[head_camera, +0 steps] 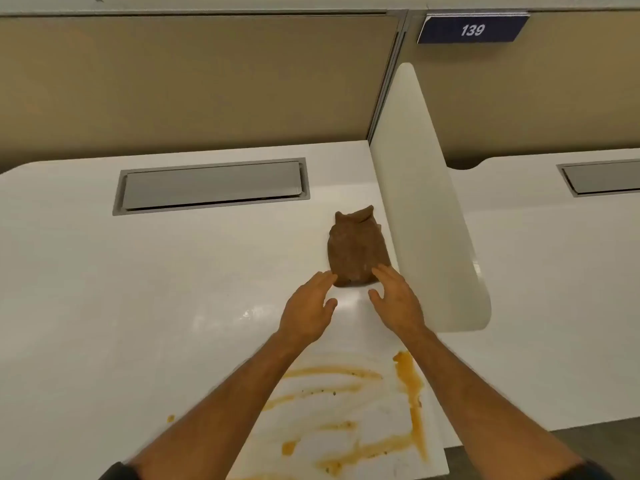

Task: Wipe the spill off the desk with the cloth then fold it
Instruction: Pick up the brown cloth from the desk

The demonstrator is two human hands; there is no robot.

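A brown cloth [355,249] lies bunched and roughly folded on the white desk [104,306], close to the side divider. My left hand [308,313] is open at the cloth's near left corner, fingertips just at its edge. My right hand [394,299] is open too, its fingertips resting on the cloth's near right corner. Neither hand grips anything. Orange-brown smears of the spill [349,407] streak the desk nearer to me, between and beneath my forearms, with a thick streak along the right side.
A white rounded divider panel [426,209] stands just right of the cloth. A grey cable-tray lid [211,185] is set into the desk at the back. Tan partition walls rise behind. A neighbouring desk lies beyond the divider, with a blue sign "139" [472,29] above.
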